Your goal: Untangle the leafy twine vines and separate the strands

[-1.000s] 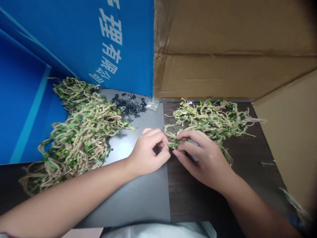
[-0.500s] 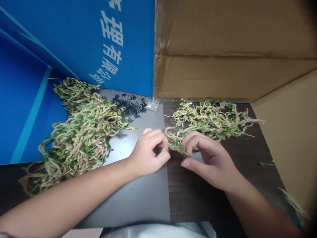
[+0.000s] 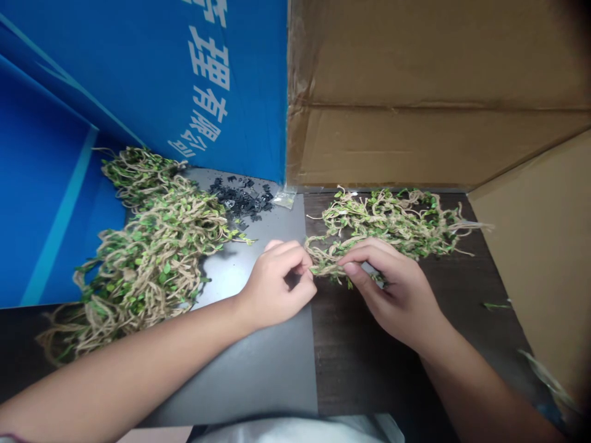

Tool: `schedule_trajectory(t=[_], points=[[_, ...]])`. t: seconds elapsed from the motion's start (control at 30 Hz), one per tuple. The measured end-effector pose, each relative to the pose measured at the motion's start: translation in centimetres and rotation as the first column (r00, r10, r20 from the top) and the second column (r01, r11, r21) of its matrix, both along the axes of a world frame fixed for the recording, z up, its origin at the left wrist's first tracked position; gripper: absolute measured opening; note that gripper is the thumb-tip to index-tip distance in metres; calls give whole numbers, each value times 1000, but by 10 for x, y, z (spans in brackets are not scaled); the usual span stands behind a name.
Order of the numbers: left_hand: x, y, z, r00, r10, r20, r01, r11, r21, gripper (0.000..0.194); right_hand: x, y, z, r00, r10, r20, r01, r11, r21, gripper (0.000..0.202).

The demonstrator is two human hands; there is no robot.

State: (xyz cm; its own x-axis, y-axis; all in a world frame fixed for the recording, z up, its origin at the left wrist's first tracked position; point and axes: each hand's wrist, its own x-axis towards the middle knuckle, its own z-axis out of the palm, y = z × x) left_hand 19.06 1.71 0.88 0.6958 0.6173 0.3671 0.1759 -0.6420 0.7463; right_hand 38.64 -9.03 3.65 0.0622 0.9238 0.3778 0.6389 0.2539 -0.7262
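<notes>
**Left hand (image 3: 277, 280) and right hand (image 3: 392, 289) pinch a leafy twine strand (image 3: 325, 269)**

Nearest, below both hands, pale fabric (image 3: 295, 431) shows at the table's edge. Between it and the left hand lies a smooth grey mat (image 3: 249, 375); under and below the right hand is a dark wood-grain tabletop (image 3: 369, 375). Well to the right of the right hand, a translucent strip (image 3: 547, 378) lies near the side, with a small green sprig (image 3: 496, 305) a little farther off.

The left hand curls its thumb and fingers together on one end of the strand. The right hand, just beside it, pinches the strand between thumb and index finger. The strand spans the short gap between the fingertips; its join to the twine behind cannot be made out.

Left of the left hand, beyond the forearm, spreads a large heap of leafy twine (image 3: 157, 252). Just beyond the right hand lies a smaller tangle of leafy twine (image 3: 388, 218). Beyond the left hand are scattered black flakes (image 3: 244, 197) and a clear plastic piece (image 3: 285, 198). Farthest, a blue panel with white characters (image 3: 253, 123) stands beyond the left hand, and brown cardboard (image 3: 415, 55) beyond the right.
</notes>
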Motion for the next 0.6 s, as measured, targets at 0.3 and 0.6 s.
schedule_trajectory(t=[0.3, 0.6], points=[[0, 1, -1, 1000, 9, 0, -9, 1000, -6, 11, 8, -8, -2, 820, 26, -571, -123, 983, -133, 17], [-1, 1, 0, 1000, 11, -2, -11, 1000, -1, 10, 4, -4, 5, 999, 39, 6, -39, 996, -75, 8]])
